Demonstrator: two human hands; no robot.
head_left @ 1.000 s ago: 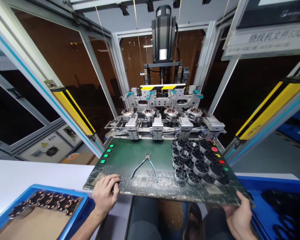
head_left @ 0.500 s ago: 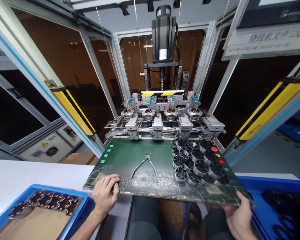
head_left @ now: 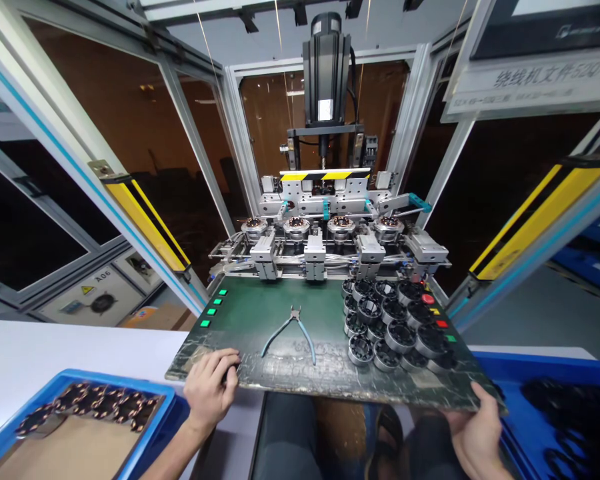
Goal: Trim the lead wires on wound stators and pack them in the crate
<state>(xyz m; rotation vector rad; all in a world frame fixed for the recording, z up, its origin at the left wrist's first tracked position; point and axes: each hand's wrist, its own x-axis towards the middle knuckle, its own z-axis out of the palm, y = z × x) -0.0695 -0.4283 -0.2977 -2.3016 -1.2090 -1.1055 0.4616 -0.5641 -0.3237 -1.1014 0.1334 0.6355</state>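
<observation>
Rests left hand (head_left: 213, 383) on the near left edge of the green work table (head_left: 270, 300), fingers curled partly over a dark spot; cannot tell gripping from mere resting. Places right hand (head_left: 483, 433) at the near right corner, thumb on top, remaining fingers out of sight below the edge; cannot tell how firmly closed.

Shows at near left, apart from the table, a blue tray (head_left: 153, 430) with copper-wound rings (head_left: 83, 400) grouped at the far end of a brown sheet (head_left: 80, 447) (count as finished, judging by the copper). Shows at near right a blue bin (head_left: 500, 363) with black parts (head_left: 580, 427), too dark to identify.

Has pliers (head_left: 295, 316) lying mid-table, handles spread toward the near edge, touched by neither hand. Bears stacked rings (head_left: 401, 335) on the right side of the table, grey-walled, dark inside, partly in layers; no copper visible (count as left to do, by appearance).

Carries beyond the far edge four holders (head_left: 297, 230) in a row, with copper-bearing rings (head_left: 341, 221) on top. Judge this set wound or nearly so (cannot confirm from here), not yet in the tray.

Extends behind to teal-tipped arms (head_left: 420, 202), a yellow-and-black striped bar (head_left: 325, 175) and, above, a dark motor (head_left: 326, 67).
</observation>
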